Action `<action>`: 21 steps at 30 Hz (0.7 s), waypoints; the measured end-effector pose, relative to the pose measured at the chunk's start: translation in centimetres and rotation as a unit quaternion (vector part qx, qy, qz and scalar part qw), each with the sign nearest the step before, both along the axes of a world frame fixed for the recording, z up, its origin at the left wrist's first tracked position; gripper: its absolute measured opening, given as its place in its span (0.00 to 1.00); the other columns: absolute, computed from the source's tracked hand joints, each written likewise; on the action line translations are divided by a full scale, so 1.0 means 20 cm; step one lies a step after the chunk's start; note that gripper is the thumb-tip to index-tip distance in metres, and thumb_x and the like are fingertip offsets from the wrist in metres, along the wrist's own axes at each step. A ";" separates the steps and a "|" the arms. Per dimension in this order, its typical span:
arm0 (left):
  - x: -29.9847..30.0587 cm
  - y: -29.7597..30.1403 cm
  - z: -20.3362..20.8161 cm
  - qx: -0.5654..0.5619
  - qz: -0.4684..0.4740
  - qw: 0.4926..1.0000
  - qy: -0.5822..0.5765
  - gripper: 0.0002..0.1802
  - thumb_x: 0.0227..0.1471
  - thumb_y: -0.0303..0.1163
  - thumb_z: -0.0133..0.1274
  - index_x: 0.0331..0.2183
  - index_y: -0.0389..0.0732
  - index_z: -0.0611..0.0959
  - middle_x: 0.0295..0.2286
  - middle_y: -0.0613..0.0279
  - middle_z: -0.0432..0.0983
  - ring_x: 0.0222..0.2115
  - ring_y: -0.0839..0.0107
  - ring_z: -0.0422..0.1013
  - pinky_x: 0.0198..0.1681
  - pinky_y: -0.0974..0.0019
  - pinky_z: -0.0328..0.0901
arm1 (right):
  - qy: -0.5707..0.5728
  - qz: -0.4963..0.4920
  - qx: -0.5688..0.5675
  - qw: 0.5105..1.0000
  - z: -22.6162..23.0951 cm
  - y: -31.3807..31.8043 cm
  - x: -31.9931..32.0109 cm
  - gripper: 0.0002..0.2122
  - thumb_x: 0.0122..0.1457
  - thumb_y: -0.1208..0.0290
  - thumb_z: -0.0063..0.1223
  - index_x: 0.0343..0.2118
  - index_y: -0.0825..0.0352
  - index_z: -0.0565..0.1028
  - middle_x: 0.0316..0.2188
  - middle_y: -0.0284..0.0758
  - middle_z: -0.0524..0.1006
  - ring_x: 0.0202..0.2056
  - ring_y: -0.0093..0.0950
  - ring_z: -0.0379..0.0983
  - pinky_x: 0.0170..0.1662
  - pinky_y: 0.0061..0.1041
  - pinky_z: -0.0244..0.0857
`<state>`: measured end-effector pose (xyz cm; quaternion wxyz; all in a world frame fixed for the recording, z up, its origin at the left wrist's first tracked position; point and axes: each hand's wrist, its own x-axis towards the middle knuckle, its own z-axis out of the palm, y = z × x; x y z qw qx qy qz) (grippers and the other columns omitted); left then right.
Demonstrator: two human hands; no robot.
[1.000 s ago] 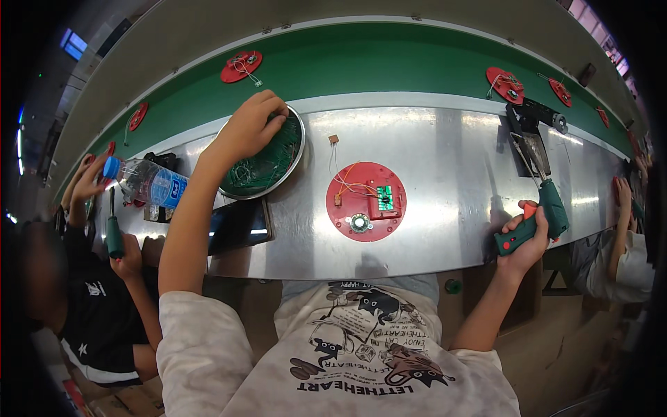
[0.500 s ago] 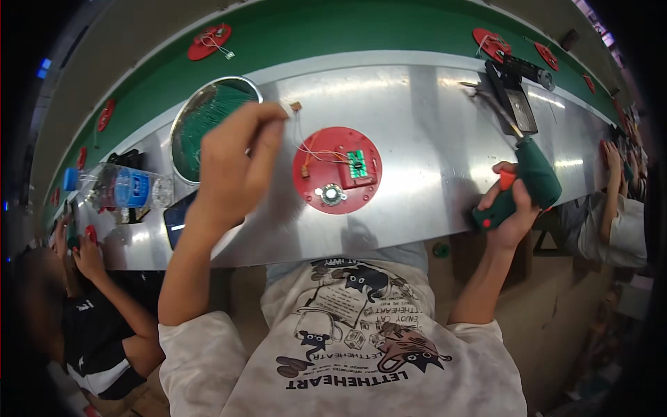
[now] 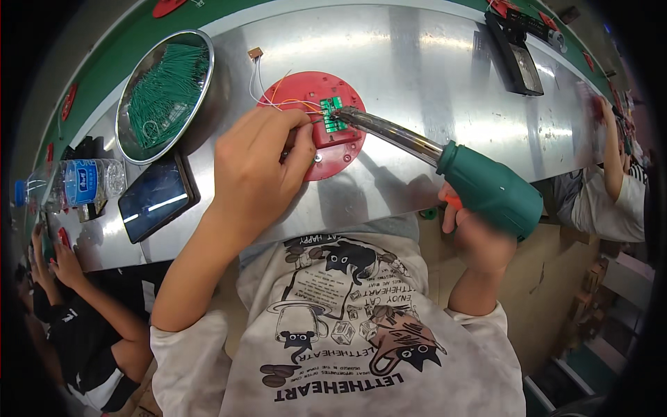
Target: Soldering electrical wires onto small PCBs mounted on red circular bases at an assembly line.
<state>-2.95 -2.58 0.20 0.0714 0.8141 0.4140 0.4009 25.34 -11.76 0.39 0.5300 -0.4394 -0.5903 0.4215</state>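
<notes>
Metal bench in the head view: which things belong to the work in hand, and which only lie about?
In use:
left hand on the red disc
small green board
right hand holding the green soldering gun
bowl of green wires

Lying about:
phone
water bottle
black tool

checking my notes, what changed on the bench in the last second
The left hand left the bowl of green wires and came to the red disc, pinching a wire at its green board. The right hand swung the green soldering gun tip onto that board. Bowl, phone and bottle stayed.

Green soldering gun [image 3: 486, 186] tip meets the green board [image 3: 332, 115] on the red disc [image 3: 337, 149].
</notes>
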 end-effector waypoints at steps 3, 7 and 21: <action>-0.01 0.01 0.00 0.002 0.001 1.000 0.001 0.05 0.46 0.20 0.60 0.29 0.35 0.80 0.23 0.56 0.75 0.21 0.59 0.71 0.25 0.59 0.65 | -0.012 0.022 -0.003 1.000 -0.01 0.03 0.02 0.17 0.56 0.73 0.56 0.45 0.80 0.75 0.35 0.47 0.78 0.19 0.25 0.70 0.23 0.22 0.65; -0.01 0.00 0.01 -0.005 0.000 1.000 0.000 0.05 0.46 0.20 0.60 0.29 0.35 0.81 0.23 0.56 0.76 0.21 0.59 0.72 0.25 0.60 0.66 | -0.048 0.032 -0.015 0.998 0.00 0.03 0.03 0.17 0.55 0.74 0.57 0.45 0.80 0.75 0.34 0.47 0.78 0.19 0.25 0.70 0.23 0.22 0.65; -0.01 0.01 0.00 0.000 -0.003 1.000 -0.005 0.05 0.45 0.20 0.60 0.28 0.35 0.80 0.24 0.56 0.77 0.23 0.60 0.73 0.27 0.61 0.67 | 0.023 -0.010 -0.031 0.999 0.06 0.04 0.00 0.21 0.56 0.68 0.58 0.47 0.81 0.72 0.32 0.49 0.77 0.19 0.29 0.71 0.21 0.24 0.64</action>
